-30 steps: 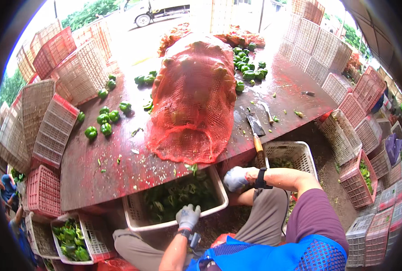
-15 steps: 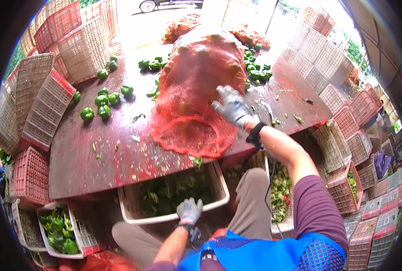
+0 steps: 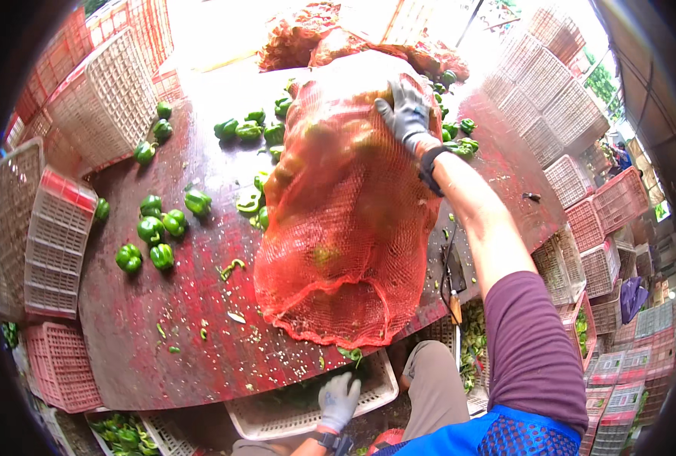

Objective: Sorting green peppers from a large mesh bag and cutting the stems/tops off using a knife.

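Observation:
A large red mesh sack [image 3: 338, 251] lies lengthwise on the worn red table [image 3: 125, 327], its gathered mouth toward me at the front edge. Pale green rounded shapes show dimly through the mesh. My right hand [image 3: 406, 118], in a grey-white glove, rests on the sack's far right part with its fingers spread. Below the table's front edge, my gloved left hand [image 3: 339, 400] is over a white crate [image 3: 270, 432] with its fingers extended, holding nothing. Green bell peppers [image 3: 150, 229] sit in a loose group left of the sack.
A knife with a wooden handle [image 3: 456, 308] lies at the table's front edge, right of the sack. More peppers [image 3: 248, 131] lie around the sack's far end. Stacked plastic crates [image 3: 99, 106] stand at left and right. A crate of green peppers [image 3: 123, 433] is at the lower left.
My right hand has moved from beside the sack's near right side to its far part and now touches it. The view has shifted forward over the table. My left hand stays near the white crate.

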`<state>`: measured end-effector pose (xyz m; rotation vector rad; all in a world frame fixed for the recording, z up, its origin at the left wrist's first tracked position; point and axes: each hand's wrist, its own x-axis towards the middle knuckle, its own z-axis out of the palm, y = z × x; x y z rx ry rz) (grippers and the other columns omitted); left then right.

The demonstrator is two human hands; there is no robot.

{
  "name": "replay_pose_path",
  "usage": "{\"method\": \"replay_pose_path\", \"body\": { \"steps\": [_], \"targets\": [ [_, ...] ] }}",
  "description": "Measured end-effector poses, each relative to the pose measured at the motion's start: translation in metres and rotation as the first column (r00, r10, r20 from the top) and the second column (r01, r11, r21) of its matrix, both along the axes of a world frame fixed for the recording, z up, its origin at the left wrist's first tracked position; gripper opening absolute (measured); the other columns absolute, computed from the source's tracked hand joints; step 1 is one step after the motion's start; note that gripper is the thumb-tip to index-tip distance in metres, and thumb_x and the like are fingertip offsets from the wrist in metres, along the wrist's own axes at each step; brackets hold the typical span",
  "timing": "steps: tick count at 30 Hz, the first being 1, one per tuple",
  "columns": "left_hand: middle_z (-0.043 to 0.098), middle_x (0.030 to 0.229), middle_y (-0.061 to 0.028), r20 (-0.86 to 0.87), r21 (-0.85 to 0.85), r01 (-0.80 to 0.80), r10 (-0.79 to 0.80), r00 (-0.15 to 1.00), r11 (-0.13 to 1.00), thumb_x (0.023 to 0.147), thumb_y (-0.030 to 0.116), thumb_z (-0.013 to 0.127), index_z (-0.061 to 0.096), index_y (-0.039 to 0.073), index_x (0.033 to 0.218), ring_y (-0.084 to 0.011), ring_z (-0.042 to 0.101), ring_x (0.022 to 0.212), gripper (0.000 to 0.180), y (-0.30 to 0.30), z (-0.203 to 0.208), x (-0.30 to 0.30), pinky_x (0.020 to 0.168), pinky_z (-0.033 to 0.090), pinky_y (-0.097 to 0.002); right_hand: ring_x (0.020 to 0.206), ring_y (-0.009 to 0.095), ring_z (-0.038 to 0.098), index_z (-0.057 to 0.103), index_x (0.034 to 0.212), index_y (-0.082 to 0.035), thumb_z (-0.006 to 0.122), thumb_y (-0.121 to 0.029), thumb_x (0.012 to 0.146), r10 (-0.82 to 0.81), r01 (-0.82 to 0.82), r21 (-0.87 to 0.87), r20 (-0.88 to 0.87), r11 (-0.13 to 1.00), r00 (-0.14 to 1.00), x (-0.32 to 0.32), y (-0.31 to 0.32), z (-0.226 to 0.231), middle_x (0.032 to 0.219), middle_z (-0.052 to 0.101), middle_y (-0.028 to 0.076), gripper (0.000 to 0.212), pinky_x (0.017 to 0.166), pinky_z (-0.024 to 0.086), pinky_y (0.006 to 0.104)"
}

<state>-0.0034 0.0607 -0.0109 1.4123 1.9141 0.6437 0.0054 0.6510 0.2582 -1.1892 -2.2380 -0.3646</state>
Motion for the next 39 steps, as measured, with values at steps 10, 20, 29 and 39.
{"method": "replay_pose_path", "body": {
  "steps": [10, 20, 29, 39],
  "targets": [
    [0.052, 0.138, -0.0176, -0.464, 0.479, 0.011, 0.242, 0.852, 0.878, 0.085, 0.040, 0.067, 0.053, 0.011, 0.134, -0.0361, 0.049, 0.124, 0.058, 0.450, 0.303, -0.191, 0.101, 0.040, -0.0502, 0.129, 0.038, 0.039, 0.040, 0.138, -0.019, 0.068, -0.042, 0.084, -0.019, 0.024, -0.310, 0.018, 0.951, 1.000, -0.017, 0.007, 0.015, 0.136, 0.040, 0.020, 0.065, 0.107, 0.029, 0.0568],
    [0.053, 0.136, -0.0209, -0.424, 0.265, -0.124, 0.231, 0.876, 0.956, 0.085, 0.053, 0.064, 0.037, 0.011, 0.148, -0.0393, 0.050, 0.125, 0.080, 0.512, 0.241, -0.199, 0.104, 0.041, -0.0487, 0.122, 0.038, 0.047, 0.051, 0.136, -0.019, 0.070, -0.044, 0.082, 0.294, -0.310, -0.449, -0.107, 0.838, 0.950, 0.040, 0.060, 0.048, 0.134, 0.049, 0.017, 0.063, 0.103, 0.036, 0.0509],
    [0.054, 0.132, -0.0228, -0.423, 0.315, -0.096, 0.230, 0.877, 0.944, 0.085, 0.056, 0.063, 0.038, 0.004, 0.146, -0.0409, 0.050, 0.122, 0.084, 0.526, 0.234, -0.187, 0.103, 0.040, -0.0501, 0.131, 0.037, 0.043, 0.043, 0.145, -0.022, 0.060, -0.052, 0.087, -0.014, -0.075, -0.375, -0.230, 0.924, 0.973, 0.019, 0.186, 0.001, 0.143, 0.045, 0.018, 0.067, 0.109, 0.031, 0.0519],
    [0.041, 0.141, -0.0252, -0.536, 0.156, -0.004, 0.088, 0.840, 0.988, 0.081, 0.059, 0.064, 0.032, 0.002, 0.148, -0.0435, 0.040, 0.128, 0.093, 0.513, 0.250, -0.197, 0.108, 0.031, -0.0541, 0.127, 0.034, 0.049, 0.057, 0.133, -0.012, 0.060, -0.043, 0.091, -0.020, -0.098, -0.559, -0.201, 0.823, 0.979, -0.015, 0.199, 0.024, 0.134, 0.055, 0.014, 0.052, 0.109, 0.036, 0.0434]
  ]
}}
